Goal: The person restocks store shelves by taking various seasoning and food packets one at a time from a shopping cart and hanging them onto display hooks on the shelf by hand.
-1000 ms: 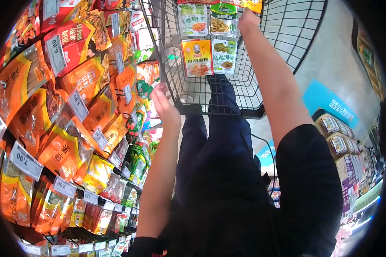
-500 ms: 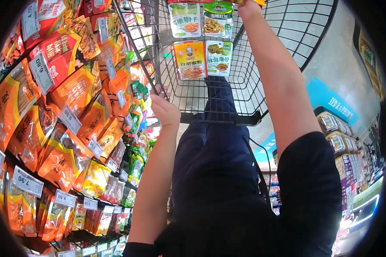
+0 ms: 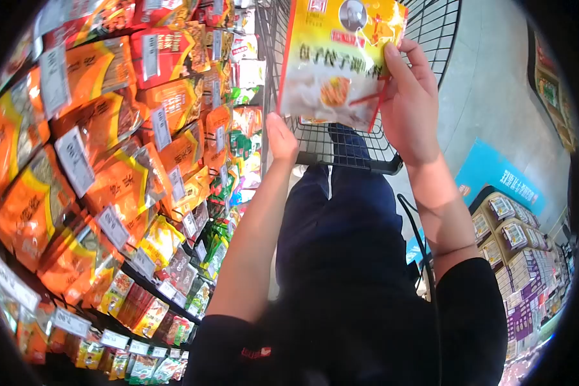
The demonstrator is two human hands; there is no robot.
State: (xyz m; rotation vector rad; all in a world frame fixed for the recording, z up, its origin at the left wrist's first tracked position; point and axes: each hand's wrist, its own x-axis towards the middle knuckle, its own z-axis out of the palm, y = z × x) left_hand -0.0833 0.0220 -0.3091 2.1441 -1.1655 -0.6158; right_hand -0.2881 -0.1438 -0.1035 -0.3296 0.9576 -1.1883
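My right hand (image 3: 413, 106) holds a flat food packet (image 3: 341, 61) by its right edge, thumb on the front. The packet is yellow above and whitish below, with red edges, dark printed characters and a picture of food. It is raised over a black wire shopping cart (image 3: 424, 29) and hides much of the basket. My left hand (image 3: 282, 140) is closed at the cart's near left rim, close to the packet's lower left corner; its fingers are partly hidden. Below the packet, a sliver of another package (image 3: 315, 120) shows inside the cart.
On the left, a shelf rack holds rows of orange bags (image 3: 125, 186), red packets (image 3: 167, 55) and price tags (image 3: 74, 157). To the right are a blue floor sign (image 3: 498, 177) and a display of boxed goods (image 3: 514, 235). Grey floor (image 3: 489, 77) lies beside the cart.
My right hand has come back from the cart's far side, bringing the packet up toward me. The packets visible in the cart before are now mostly covered. The view has shifted relative to the shelves.
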